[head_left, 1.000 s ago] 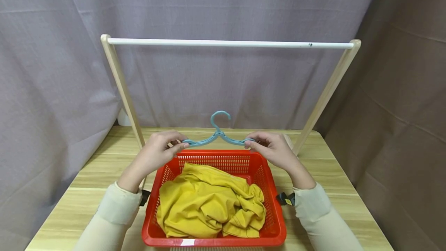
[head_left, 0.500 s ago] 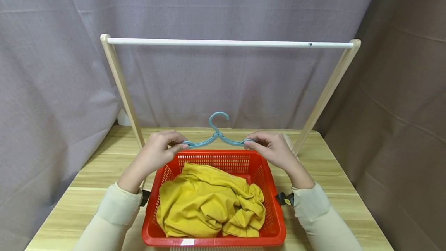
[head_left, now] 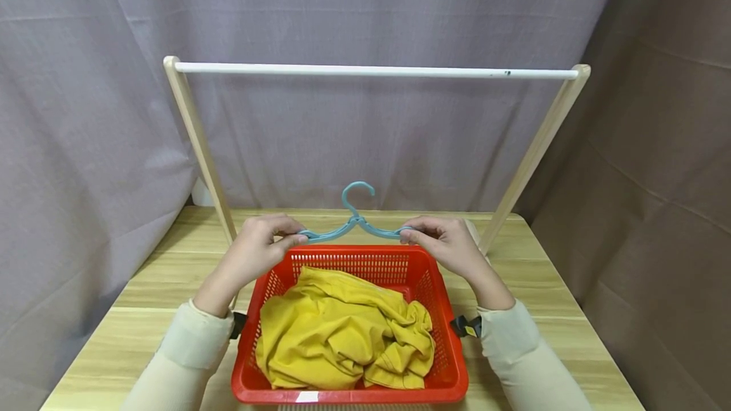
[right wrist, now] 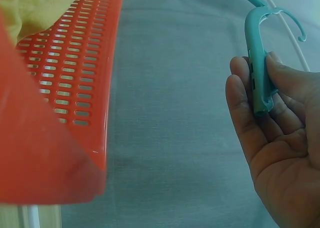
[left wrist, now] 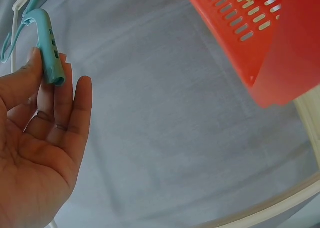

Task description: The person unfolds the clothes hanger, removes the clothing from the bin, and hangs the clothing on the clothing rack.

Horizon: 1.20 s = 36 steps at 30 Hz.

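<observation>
A light-blue plastic clothes hanger (head_left: 338,231) is held level above the back rim of a red basket (head_left: 349,396), its hook pointing up. My left hand (head_left: 258,247) pinches its left end between thumb and fingers. At the opposite end, my right hand (head_left: 448,245) pinches it the same way. Both wrist views show a hanger end (left wrist: 49,50) lying between thumb and fingers, the right one (right wrist: 257,70) likewise. Crumpled yellow cloth (head_left: 328,335), probably a garment, lies in the basket below the hands.
Behind the hands stands a rack with a white rail (head_left: 365,71) and slanted wooden legs (head_left: 200,138) at either side. The basket rests on a wood-grain table (head_left: 143,309). Grey curtain (head_left: 365,11) hangs behind, and a brownish one (head_left: 662,144) at the right.
Between the frames the hanger's hook has shifted very slightly to the left. Both hands keep their hold, and the basket and cloth look unchanged.
</observation>
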Each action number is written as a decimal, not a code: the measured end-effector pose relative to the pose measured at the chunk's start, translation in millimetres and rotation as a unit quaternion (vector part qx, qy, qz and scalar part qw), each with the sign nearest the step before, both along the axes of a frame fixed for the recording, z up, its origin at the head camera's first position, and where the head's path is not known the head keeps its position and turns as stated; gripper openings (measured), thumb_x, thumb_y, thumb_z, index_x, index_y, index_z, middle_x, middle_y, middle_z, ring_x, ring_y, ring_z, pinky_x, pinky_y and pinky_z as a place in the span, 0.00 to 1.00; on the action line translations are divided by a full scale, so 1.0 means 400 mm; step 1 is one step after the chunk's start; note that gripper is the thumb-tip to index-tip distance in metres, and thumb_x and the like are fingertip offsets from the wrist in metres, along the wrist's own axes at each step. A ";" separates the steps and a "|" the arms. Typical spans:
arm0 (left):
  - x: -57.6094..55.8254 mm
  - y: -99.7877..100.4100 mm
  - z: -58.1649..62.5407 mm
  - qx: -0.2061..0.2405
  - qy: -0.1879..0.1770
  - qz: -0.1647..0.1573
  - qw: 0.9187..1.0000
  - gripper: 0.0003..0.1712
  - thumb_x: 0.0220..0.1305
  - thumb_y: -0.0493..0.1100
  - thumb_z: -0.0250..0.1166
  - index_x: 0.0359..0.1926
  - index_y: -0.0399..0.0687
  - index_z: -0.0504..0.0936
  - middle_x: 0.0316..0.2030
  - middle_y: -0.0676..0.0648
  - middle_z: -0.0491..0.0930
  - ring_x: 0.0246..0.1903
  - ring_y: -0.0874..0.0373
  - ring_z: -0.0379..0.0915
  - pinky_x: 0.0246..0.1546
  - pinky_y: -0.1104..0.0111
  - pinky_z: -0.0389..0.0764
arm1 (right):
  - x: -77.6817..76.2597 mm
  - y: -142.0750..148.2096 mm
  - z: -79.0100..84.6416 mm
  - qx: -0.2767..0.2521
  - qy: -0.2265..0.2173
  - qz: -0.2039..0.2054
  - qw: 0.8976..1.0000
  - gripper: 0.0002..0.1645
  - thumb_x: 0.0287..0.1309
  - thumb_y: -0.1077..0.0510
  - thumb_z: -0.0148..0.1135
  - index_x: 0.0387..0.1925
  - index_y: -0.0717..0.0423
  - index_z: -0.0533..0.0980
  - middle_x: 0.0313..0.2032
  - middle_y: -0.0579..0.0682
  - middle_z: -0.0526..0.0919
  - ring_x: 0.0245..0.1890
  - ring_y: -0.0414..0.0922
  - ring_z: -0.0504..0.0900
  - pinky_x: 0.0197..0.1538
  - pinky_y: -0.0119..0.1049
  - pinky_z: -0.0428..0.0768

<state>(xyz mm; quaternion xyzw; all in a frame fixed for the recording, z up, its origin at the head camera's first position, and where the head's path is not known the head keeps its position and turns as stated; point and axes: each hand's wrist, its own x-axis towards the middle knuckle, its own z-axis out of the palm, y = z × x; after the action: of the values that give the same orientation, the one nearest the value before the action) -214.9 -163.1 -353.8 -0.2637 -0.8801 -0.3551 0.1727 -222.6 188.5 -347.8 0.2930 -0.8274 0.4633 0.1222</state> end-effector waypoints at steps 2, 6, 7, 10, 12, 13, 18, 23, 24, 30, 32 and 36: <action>0.001 0.000 -0.001 0.002 -0.001 0.007 1.000 0.02 0.62 0.41 0.73 0.35 0.48 0.89 0.33 0.56 0.86 0.34 0.61 0.83 0.36 0.64 0.84 | 0.000 0.000 -0.001 0.001 -0.004 -0.002 1.000 0.03 0.62 0.63 0.69 0.36 0.58 0.86 0.29 0.51 0.87 0.25 0.38 0.80 0.27 0.30 0.77; 0.001 0.002 -0.004 0.012 -0.006 0.023 1.000 0.02 0.63 0.41 0.73 0.34 0.49 0.89 0.32 0.57 0.86 0.32 0.62 0.82 0.34 0.64 0.83 | 0.002 -0.001 0.000 0.004 -0.010 -0.006 1.000 0.03 0.62 0.63 0.69 0.37 0.57 0.86 0.29 0.50 0.88 0.26 0.39 0.81 0.28 0.31 0.78; 0.001 0.002 -0.004 0.014 -0.007 0.025 1.000 0.03 0.63 0.42 0.72 0.34 0.49 0.89 0.31 0.57 0.86 0.31 0.62 0.82 0.33 0.64 0.82 | 0.002 -0.001 0.001 0.004 -0.012 -0.008 1.000 0.03 0.62 0.62 0.69 0.37 0.57 0.86 0.29 0.50 0.88 0.27 0.39 0.82 0.28 0.31 0.78; 0.002 0.003 -0.005 0.021 -0.013 0.034 0.999 0.03 0.63 0.43 0.72 0.33 0.49 0.89 0.30 0.57 0.86 0.28 0.62 0.79 0.29 0.66 0.81 | 0.002 -0.001 0.001 0.004 -0.014 -0.012 1.000 0.03 0.63 0.62 0.69 0.37 0.57 0.86 0.29 0.51 0.88 0.27 0.39 0.82 0.28 0.31 0.78; 0.003 0.003 -0.005 0.023 -0.018 0.037 0.999 0.03 0.63 0.43 0.72 0.34 0.49 0.89 0.30 0.57 0.85 0.26 0.62 0.78 0.27 0.67 0.80 | 0.002 -0.001 0.001 0.004 -0.015 -0.017 1.000 0.03 0.63 0.63 0.69 0.37 0.58 0.86 0.29 0.52 0.88 0.26 0.39 0.82 0.28 0.30 0.78; 0.004 0.002 -0.005 0.024 -0.020 0.039 0.999 0.04 0.63 0.43 0.72 0.34 0.49 0.89 0.29 0.57 0.85 0.25 0.62 0.77 0.26 0.67 0.79 | 0.002 -0.001 0.001 0.004 -0.014 -0.019 1.000 0.03 0.62 0.63 0.69 0.37 0.58 0.86 0.29 0.53 0.88 0.26 0.38 0.81 0.28 0.30 0.77; 0.006 -0.001 -0.004 0.033 -0.027 0.053 0.998 0.02 0.63 0.43 0.72 0.34 0.50 0.89 0.28 0.56 0.85 0.25 0.61 0.77 0.25 0.67 0.78 | -0.022 0.010 -0.026 0.006 -0.010 -0.035 0.999 0.04 0.62 0.63 0.69 0.38 0.58 0.86 0.29 0.54 0.88 0.26 0.37 0.82 0.27 0.30 0.77; 0.004 -0.009 -0.008 0.041 -0.022 0.073 0.996 0.04 0.63 0.43 0.72 0.35 0.48 0.89 0.31 0.54 0.87 0.28 0.60 0.79 0.27 0.65 0.80 | -0.049 0.028 -0.058 0.004 -0.004 -0.057 0.998 0.04 0.62 0.58 0.70 0.38 0.50 0.87 0.29 0.49 0.88 0.24 0.39 0.80 0.23 0.30 0.73; 0.003 -0.011 -0.008 0.043 -0.020 0.076 0.996 0.04 0.63 0.43 0.72 0.35 0.48 0.89 0.31 0.53 0.87 0.28 0.59 0.80 0.27 0.65 0.80 | -0.051 0.031 -0.060 0.002 -0.002 -0.058 0.998 0.04 0.62 0.56 0.70 0.38 0.49 0.87 0.29 0.47 0.88 0.23 0.39 0.79 0.22 0.30 0.72; -0.001 -0.024 -0.011 0.073 -0.014 0.095 0.993 0.05 0.64 0.43 0.72 0.36 0.46 0.89 0.31 0.52 0.87 0.28 0.58 0.79 0.27 0.65 0.79 | -0.054 0.041 -0.063 -0.022 -0.008 -0.034 0.999 0.06 0.66 0.53 0.67 0.40 0.47 0.86 0.32 0.46 0.89 0.27 0.43 0.82 0.30 0.34 0.80; -0.002 -0.027 -0.010 0.087 -0.017 0.097 0.991 0.05 0.64 0.43 0.72 0.36 0.46 0.89 0.30 0.52 0.87 0.27 0.59 0.79 0.27 0.66 0.79 | -0.053 0.042 -0.064 -0.030 -0.015 -0.029 0.999 0.06 0.67 0.53 0.66 0.41 0.48 0.86 0.34 0.48 0.89 0.30 0.44 0.85 0.35 0.34 0.83; 0.000 -0.028 -0.006 0.113 -0.025 0.097 0.989 0.05 0.64 0.43 0.72 0.35 0.46 0.88 0.27 0.52 0.86 0.25 0.59 0.79 0.25 0.68 0.79 | -0.052 0.039 -0.060 -0.040 -0.022 -0.024 0.999 0.06 0.67 0.58 0.64 0.41 0.53 0.85 0.35 0.55 0.89 0.33 0.47 0.86 0.38 0.32 0.84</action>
<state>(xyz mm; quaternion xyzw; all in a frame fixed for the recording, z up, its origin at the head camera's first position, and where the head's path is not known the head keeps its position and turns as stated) -214.9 -174.4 -356.3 -0.1466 -0.8601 -0.4399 0.2127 -243.3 204.0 -372.0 0.2579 -0.8172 0.4996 0.1272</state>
